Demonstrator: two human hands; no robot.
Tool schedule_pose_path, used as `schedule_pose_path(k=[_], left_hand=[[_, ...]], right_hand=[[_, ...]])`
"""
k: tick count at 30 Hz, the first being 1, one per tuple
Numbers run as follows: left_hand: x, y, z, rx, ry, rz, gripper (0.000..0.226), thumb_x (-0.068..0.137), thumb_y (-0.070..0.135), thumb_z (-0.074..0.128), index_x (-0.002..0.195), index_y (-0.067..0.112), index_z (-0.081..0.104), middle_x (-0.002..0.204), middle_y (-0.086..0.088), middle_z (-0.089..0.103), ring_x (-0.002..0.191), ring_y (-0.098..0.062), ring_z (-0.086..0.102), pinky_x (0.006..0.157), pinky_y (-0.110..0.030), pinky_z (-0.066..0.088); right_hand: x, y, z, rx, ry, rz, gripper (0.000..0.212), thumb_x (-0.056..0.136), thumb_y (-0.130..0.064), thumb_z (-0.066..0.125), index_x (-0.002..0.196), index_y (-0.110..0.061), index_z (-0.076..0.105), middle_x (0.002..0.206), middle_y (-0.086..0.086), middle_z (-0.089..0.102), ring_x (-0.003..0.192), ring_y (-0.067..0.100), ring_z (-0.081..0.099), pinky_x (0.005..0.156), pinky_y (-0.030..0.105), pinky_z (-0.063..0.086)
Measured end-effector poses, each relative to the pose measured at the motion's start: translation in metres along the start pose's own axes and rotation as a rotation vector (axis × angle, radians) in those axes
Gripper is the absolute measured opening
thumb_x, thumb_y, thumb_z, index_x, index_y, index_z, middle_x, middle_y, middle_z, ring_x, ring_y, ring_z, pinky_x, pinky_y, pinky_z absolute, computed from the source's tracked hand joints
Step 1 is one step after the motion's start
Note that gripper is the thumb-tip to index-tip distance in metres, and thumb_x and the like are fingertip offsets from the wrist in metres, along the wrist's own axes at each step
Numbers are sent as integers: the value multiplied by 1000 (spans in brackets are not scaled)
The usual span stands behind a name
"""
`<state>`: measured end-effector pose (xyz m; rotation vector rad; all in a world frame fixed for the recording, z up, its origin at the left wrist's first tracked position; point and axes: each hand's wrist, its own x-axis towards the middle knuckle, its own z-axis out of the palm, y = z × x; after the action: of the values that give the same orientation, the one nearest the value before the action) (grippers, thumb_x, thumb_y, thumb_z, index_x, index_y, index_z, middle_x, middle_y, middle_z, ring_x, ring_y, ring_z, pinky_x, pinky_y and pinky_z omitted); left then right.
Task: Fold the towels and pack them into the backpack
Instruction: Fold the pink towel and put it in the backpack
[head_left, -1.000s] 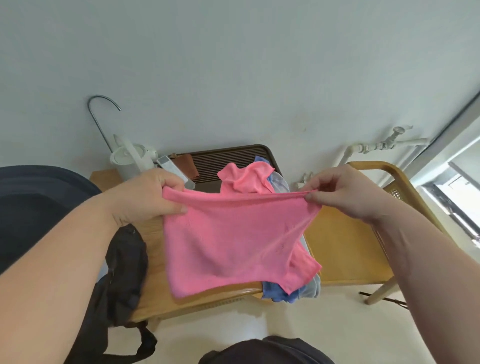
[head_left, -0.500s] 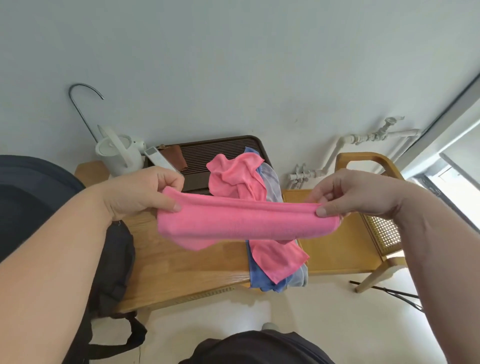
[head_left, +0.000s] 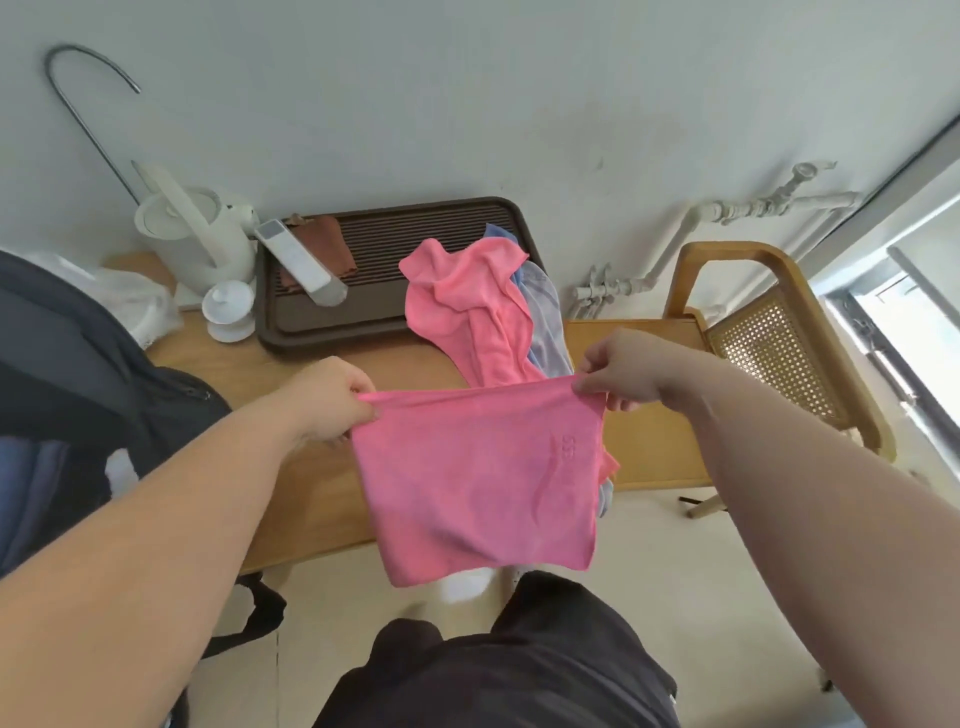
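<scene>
Pink towel (head_left: 483, 483) hangs in the air in front of the table (head_left: 311, 483), stretched by its top edge between both hands and falling flat below them. The left hand (head_left: 332, 400) pinches the top left corner, the right hand (head_left: 618, 374) the top right; the cloth bunches at each grip and covers most of the fingertips. It looks doubled over, though the layers are hard to tell apart. Behind it a heap of towels (head_left: 467, 306), pink over pale blue, lies half on a dark tray (head_left: 395, 228) and half on the table, its near end hidden by the held towel. The backpack (head_left: 78, 374) sits at the table's left end, cut off by the picture's edge, its opening unclear. A white kettle (head_left: 192, 228) stands by the tray; a chair (head_left: 769, 332) shows partly at right.
</scene>
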<state>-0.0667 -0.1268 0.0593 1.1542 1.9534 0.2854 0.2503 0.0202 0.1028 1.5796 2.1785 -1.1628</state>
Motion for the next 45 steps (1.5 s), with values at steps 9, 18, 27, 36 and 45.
schedule_pose_path(k=[9, 18, 27, 36, 45], left_hand=[[71, 16, 45, -241, 284, -223, 14, 86, 6, 60, 85, 14, 72, 74, -11, 71, 60, -23, 65, 53, -27, 51], [129, 27, 22, -474, 404, -156, 13, 82, 12, 59, 76, 21, 67, 80, -6, 72, 83, -28, 72, 81, -50, 60], [109, -4, 41, 84, 460, 91, 11, 83, 6, 65, 77, 15, 69, 88, -5, 58, 78, -24, 55, 67, -32, 38], [77, -50, 85, 362, 254, 122, 18, 80, 1, 58, 81, 18, 64, 93, -2, 48, 81, -30, 53, 66, -38, 41], [77, -69, 103, 591, 89, 56, 28, 92, 27, 35, 93, 21, 62, 102, -8, 56, 90, -33, 53, 67, -36, 32]], right_hand=[[80, 30, 33, 412, 135, 189, 14, 100, -6, 48, 101, 4, 58, 78, 22, 65, 58, 29, 71, 48, 33, 58], [151, 19, 7, 411, 354, 58, 12, 83, -20, 57, 87, -11, 65, 72, 0, 68, 72, 20, 64, 65, 34, 54], [123, 37, 25, 70, 333, -201, 6, 77, -11, 67, 76, -16, 66, 69, -12, 60, 66, 7, 54, 58, 24, 40], [60, 70, 86, -323, 126, -337, 15, 67, -13, 68, 75, -18, 56, 73, -6, 51, 65, 23, 49, 55, 34, 41], [50, 75, 123, -577, -55, -183, 12, 84, -21, 56, 94, -29, 57, 95, -4, 49, 75, 25, 54, 60, 32, 44]])
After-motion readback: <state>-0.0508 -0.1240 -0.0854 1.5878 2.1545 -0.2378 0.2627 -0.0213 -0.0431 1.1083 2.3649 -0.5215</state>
